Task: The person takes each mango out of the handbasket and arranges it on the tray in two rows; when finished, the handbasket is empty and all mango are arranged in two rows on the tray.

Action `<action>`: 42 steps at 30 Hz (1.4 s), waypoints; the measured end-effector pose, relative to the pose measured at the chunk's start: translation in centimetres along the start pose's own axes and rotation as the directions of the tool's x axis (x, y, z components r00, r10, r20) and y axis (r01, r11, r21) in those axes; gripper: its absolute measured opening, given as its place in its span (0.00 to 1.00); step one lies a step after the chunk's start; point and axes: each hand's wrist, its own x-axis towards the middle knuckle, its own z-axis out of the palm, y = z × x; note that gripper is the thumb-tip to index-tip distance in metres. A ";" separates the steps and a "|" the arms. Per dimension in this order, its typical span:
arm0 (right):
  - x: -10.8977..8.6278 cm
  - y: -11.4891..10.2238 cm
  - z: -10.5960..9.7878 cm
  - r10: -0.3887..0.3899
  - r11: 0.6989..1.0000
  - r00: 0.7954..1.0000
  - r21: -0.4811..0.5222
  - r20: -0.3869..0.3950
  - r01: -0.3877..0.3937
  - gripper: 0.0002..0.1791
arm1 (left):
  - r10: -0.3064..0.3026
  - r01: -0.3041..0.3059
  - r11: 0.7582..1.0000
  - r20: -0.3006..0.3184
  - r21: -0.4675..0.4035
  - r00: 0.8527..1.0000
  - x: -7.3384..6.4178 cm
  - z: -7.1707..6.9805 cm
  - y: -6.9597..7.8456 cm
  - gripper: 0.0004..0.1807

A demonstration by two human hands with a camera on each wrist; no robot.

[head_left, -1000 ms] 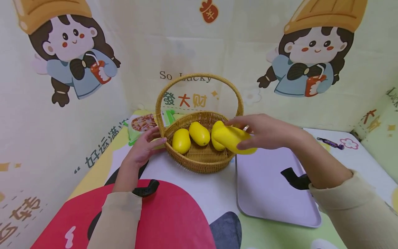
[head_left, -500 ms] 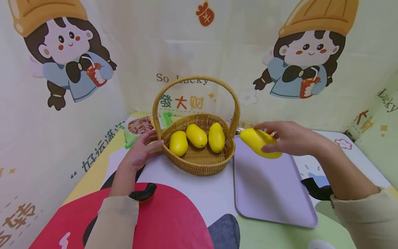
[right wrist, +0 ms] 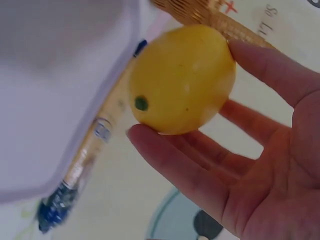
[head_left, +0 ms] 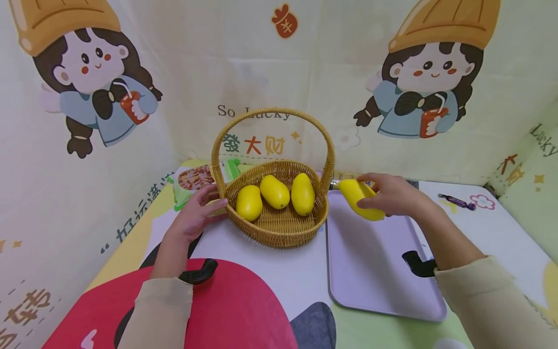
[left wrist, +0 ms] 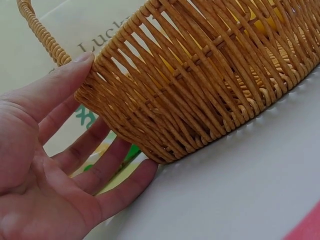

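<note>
In the head view my right hand (head_left: 392,196) holds a yellow mango (head_left: 361,199) above the far part of the lilac tray (head_left: 348,286). The right wrist view shows thumb and fingertips around the mango (right wrist: 182,82), with its green stem spot facing the camera. On the table to the left stands a wicker basket (head_left: 279,237) with a tall arched handle and three more mangoes (head_left: 302,194) inside. My left hand (head_left: 196,211) rests against the basket's left side. In the left wrist view, its thumb touches the rim and its fairly straight fingers (left wrist: 127,190) spread along the woven wall.
A green-edged snack packet (head_left: 193,179) lies behind the left hand. Behind the tray is a long golden packet (right wrist: 102,130), partly hidden in the head view. A purple-wrapped stick (head_left: 457,201) lies at the far right. Printed cloth walls stand at the back and sides.
My right hand has carried the mango rightward from over the basket's right edge to above the tray, drifting slightly back left lately. The left hand stays at the basket.
</note>
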 end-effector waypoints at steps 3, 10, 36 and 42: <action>0.8 -0.1 0.8 0.030 0.999 0.999 0.022 -0.018 -0.030 0.44 | -0.002 0.002 1.000 0.000 -0.006 1.000 0.1 0.0 -0.1 0.39; 2.5 -0.5 2.5 0.066 0.998 0.997 -0.009 -0.041 -0.067 0.42 | -0.005 0.005 1.000 -0.008 -0.009 1.000 0.2 0.0 -0.3 0.40; 4.7 0.8 4.8 -0.043 0.997 0.996 -0.072 -0.076 0.038 0.35 | -0.013 0.013 1.000 -0.018 -0.010 1.000 0.1 -0.1 -0.3 0.41; 5.1 1.0 5.2 -0.054 0.992 0.993 -0.119 -0.109 0.041 0.34 | -0.017 0.017 1.000 -0.020 -0.003 1.000 0.1 -0.1 -0.3 0.41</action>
